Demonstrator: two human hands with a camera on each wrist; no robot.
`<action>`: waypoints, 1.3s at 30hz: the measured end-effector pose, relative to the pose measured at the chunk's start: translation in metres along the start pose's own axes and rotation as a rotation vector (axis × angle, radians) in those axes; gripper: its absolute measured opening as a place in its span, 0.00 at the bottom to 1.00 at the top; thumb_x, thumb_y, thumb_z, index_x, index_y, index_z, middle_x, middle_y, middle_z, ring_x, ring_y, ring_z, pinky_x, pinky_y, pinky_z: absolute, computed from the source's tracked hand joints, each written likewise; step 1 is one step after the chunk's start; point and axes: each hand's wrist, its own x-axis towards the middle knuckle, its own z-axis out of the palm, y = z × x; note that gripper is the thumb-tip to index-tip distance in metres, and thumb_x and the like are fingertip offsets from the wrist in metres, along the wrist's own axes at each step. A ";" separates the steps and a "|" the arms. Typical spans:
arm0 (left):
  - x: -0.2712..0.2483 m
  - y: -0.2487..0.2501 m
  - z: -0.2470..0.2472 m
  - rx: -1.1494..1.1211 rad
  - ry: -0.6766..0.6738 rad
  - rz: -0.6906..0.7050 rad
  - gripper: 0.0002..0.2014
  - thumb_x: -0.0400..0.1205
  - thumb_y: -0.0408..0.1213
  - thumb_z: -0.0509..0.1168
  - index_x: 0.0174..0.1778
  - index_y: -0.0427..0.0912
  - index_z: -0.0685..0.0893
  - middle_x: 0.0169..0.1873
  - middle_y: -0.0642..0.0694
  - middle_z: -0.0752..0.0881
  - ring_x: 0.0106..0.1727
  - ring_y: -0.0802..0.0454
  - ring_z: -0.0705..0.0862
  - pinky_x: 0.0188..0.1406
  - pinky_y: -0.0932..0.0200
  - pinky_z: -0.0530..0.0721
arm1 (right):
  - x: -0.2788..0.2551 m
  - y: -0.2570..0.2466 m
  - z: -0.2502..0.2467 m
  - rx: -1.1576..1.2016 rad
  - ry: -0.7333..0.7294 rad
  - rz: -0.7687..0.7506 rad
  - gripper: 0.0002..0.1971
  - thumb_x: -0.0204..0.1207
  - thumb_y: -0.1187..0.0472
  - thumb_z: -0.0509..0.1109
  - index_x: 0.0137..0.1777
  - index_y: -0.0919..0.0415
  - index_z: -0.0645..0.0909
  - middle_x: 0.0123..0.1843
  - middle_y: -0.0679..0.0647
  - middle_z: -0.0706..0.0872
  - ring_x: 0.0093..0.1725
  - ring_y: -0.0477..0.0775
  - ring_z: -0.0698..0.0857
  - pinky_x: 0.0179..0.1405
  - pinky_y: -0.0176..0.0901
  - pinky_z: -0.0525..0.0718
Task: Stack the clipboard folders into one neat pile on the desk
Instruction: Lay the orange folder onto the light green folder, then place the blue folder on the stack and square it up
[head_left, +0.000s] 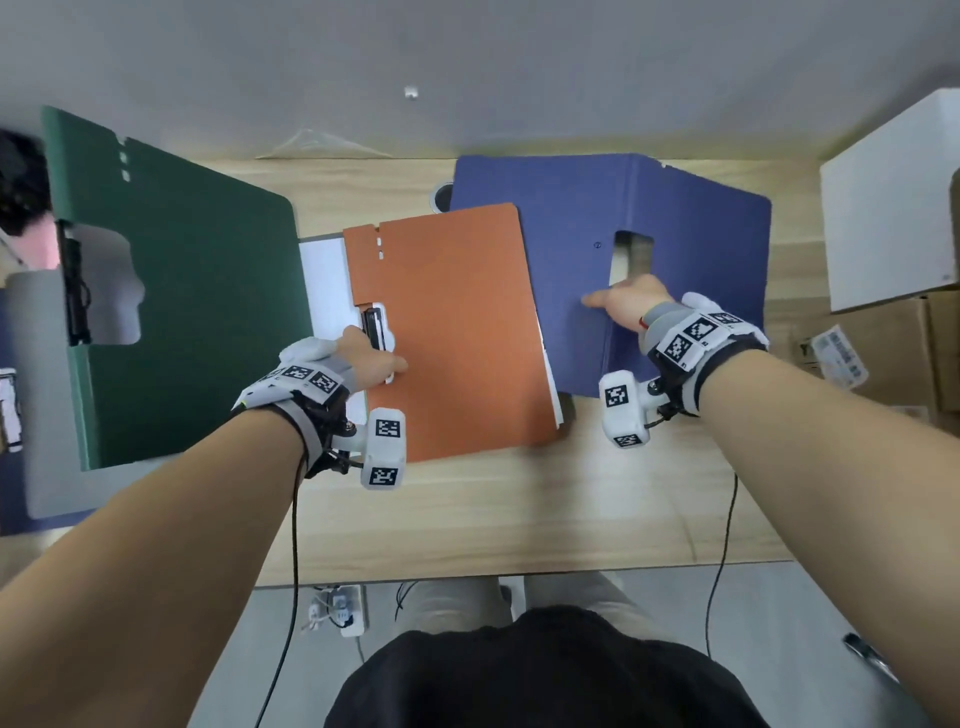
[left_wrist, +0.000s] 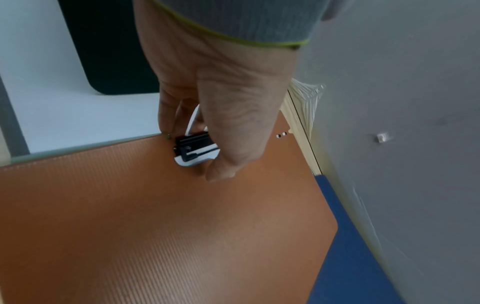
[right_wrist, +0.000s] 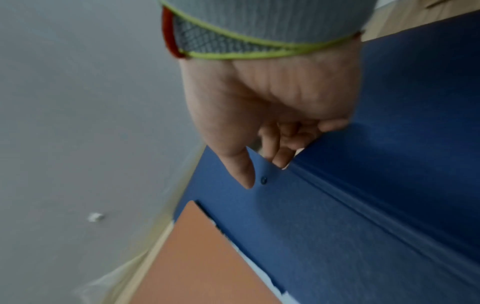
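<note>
The orange folder (head_left: 457, 332) lay closed at the middle of the wooden tabletop (head_left: 519, 509), slightly askew, with white paper (head_left: 324, 291) showing along its left edge and a thin white strip at its right. The left hand (head_left: 371, 358) pinched the folder at the cutout on its left edge, thumb flat on the cover and fingers curled round the edge beside the black clip (head_left: 373, 325) on its white base; the left wrist view showed the same hold, the thumb (left_wrist: 228, 144) just past the clip (left_wrist: 193, 148). Right of the orange folder, and partly under its right edge, the blue folder (head_left: 587, 218) lay open, its far flap tilted up. The right hand (head_left: 626, 306) held the blue folder at its rectangular cutout, thumb stretched out on the cover and fingers hooked through the opening; in the right wrist view the fingers (right_wrist: 280, 152) curled over the cut edge beside a small round mark (right_wrist: 263, 180) too small to read. Left of the orange folder, the green folder (head_left: 208, 312) stood open and raised, touching the white paper. Far right of the orange folder sat a white box (head_left: 893, 208) above a brown carton (head_left: 883, 353) bearing a printed label (head_left: 839, 353), its writing too blurred to read. Black-and-white square code markers covered both wrist rigs.
</note>
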 end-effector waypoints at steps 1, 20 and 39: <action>-0.006 0.004 0.001 0.006 -0.013 0.007 0.45 0.49 0.58 0.73 0.59 0.31 0.82 0.46 0.35 0.92 0.48 0.36 0.91 0.50 0.44 0.91 | -0.001 0.002 -0.002 -0.005 -0.002 -0.030 0.18 0.71 0.50 0.77 0.51 0.64 0.85 0.53 0.59 0.86 0.51 0.62 0.83 0.49 0.45 0.77; -0.090 0.051 0.006 -0.269 -0.052 0.093 0.37 0.84 0.68 0.52 0.69 0.39 0.83 0.61 0.38 0.88 0.62 0.36 0.86 0.70 0.43 0.81 | -0.113 -0.059 0.056 -0.227 -0.051 -0.544 0.13 0.69 0.55 0.73 0.40 0.55 0.69 0.41 0.52 0.77 0.38 0.59 0.77 0.35 0.47 0.71; -0.079 0.064 0.000 -0.400 -0.034 -0.021 0.45 0.71 0.65 0.73 0.76 0.36 0.74 0.66 0.40 0.83 0.65 0.39 0.85 0.69 0.41 0.84 | -0.011 0.000 0.055 -0.095 -0.038 -0.004 0.47 0.53 0.42 0.79 0.74 0.60 0.72 0.73 0.59 0.75 0.71 0.64 0.77 0.71 0.57 0.78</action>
